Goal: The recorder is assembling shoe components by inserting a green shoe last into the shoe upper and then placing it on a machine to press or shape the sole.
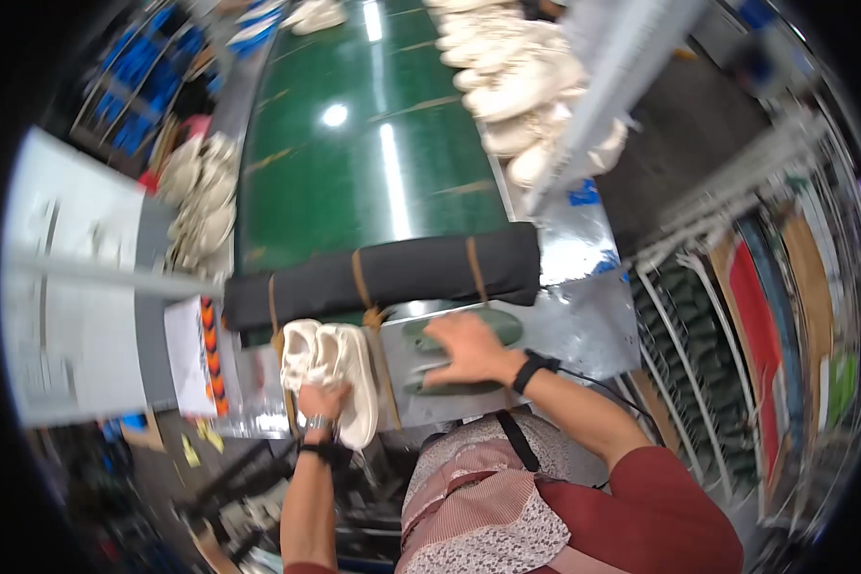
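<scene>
A pair of off-white lace-up shoes (358, 407) lies side by side at the table's near edge, toes toward me. My left hand (323, 400) is closed on the pair, and its fingers are partly hidden by the shoes. To the right, my right hand (471, 350) reaches over two dark green, foot-shaped pieces that look like shoe lasts. One green last (502, 326) lies beyond the hand and the other green last (469, 388) on the near side. The right fingers are spread and slightly blurred; whether they touch the lasts I cannot tell.
A black padded roll (411, 272) tied with tan straps crosses the end of a green conveyor belt (325, 182). Off-white shoes (521, 81) are piled along its right side, and more shoes (206, 196) on its left. A pale post (603, 105) rises at right, above a wire rack (689, 373).
</scene>
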A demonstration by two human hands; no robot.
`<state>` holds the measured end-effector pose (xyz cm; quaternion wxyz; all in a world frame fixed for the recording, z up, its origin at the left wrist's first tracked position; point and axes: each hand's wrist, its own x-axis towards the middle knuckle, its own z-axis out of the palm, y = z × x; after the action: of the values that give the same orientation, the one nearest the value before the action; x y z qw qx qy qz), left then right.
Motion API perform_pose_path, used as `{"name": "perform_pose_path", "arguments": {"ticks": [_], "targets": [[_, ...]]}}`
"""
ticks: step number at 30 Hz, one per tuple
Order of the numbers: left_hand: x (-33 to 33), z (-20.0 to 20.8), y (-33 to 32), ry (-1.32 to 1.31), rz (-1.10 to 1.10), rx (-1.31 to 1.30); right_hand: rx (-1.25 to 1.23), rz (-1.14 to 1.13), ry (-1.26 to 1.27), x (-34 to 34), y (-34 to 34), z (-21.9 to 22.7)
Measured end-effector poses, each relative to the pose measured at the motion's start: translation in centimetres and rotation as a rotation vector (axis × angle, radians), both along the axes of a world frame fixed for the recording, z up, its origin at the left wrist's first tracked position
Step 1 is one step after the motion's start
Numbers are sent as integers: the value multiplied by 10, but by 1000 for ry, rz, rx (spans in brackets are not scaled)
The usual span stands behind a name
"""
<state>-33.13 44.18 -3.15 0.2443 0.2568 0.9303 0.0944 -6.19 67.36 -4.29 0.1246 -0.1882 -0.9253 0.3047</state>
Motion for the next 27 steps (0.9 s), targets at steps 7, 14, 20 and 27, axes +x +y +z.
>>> {"name": "perform_pose_path", "arguments": {"ticks": [7,14,20,27], "targets": [[-33,88,124,87,-575,441,-9,253,-21,-3,-53,-25],[-25,-19,178,-132,-714,528,-192,-816,205,55,-161,1],[85,-102,76,-838,-281,390,-1463,-1153,462,36,-229,-18],[186,-40,34,-1287,-239,387,-1171,-1172,890,93,-248,-19]]}}
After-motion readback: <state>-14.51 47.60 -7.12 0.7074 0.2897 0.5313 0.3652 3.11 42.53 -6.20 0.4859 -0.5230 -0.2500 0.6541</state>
